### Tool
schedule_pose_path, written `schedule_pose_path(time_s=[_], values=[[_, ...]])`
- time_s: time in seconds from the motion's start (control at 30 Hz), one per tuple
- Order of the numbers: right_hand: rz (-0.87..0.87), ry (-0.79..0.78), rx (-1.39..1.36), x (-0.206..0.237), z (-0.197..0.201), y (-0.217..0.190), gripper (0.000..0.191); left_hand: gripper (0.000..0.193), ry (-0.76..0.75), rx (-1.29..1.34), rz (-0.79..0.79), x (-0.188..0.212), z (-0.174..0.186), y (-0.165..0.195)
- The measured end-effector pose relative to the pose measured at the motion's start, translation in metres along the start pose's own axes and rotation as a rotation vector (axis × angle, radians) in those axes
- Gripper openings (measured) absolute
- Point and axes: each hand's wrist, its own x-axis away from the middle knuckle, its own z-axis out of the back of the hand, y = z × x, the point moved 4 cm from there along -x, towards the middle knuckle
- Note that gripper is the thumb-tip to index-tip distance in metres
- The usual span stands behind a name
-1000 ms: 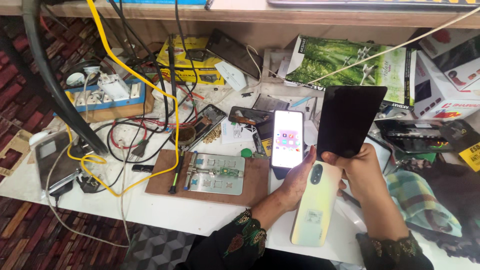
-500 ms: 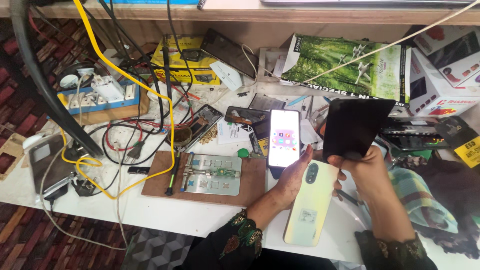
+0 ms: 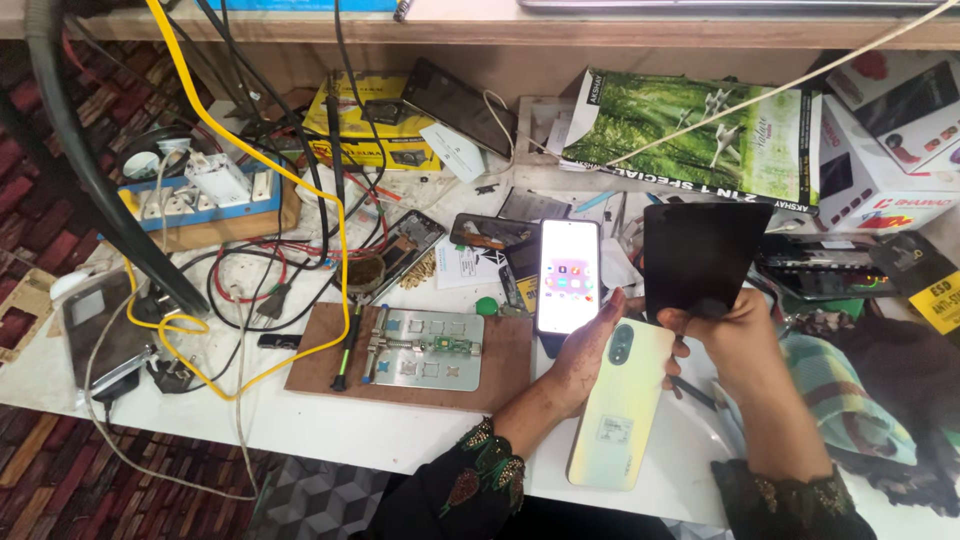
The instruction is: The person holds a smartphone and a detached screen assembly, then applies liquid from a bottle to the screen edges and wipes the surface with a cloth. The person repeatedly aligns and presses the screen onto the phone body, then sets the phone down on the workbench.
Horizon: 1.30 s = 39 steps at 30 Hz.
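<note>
- While lit, white-screen phone [image 3: 568, 276] stands upright at centre, pinched in left hand [image 3: 585, 350]; pale yellow-green phone [image 3: 622, 402] lies back-up against same palm, lower centre.
- Right hand [image 3: 735, 335] closed on dark glass panel [image 3: 697, 256], raised beside lit phone; not yet laid on any phone.
- Green carton [image 3: 700, 130] upper right, leaning.
- White-and-red box [image 3: 885, 150] far right.
- Yellow box [image 3: 370, 140] upper centre-left.
- Yellow-black label [image 3: 940, 300] at right edge.

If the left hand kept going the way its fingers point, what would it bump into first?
Probably the lit phone just beyond the left hand, which points up the table; depth is hard to judge.
</note>
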Motion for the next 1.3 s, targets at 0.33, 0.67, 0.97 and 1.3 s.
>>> schedule_pose_path(time_s=[0.33, 0.67, 0.97, 1.3], values=[[-0.098, 0.023, -0.033, 0.004, -0.010, 0.003, 0.010, 0.086, -0.001, 0.027, 0.083, -0.011, 0.013, -0.010], [-0.143, 0.036, -0.050, 0.007, -0.014, 0.003, 0.011, 0.088, 0.074, -0.118, 0.087, -0.003, 0.006, -0.003], [-0.210, 0.048, -0.077, 0.009, -0.020, 0.001, 0.009, 0.082, 0.036, 0.012, 0.104, -0.004, 0.006, -0.007], [-0.170, 0.076, -0.007, 0.006, -0.026, 0.001, 0.016, 0.071, 0.200, 0.040, 0.129, -0.010, 0.023, -0.017]])
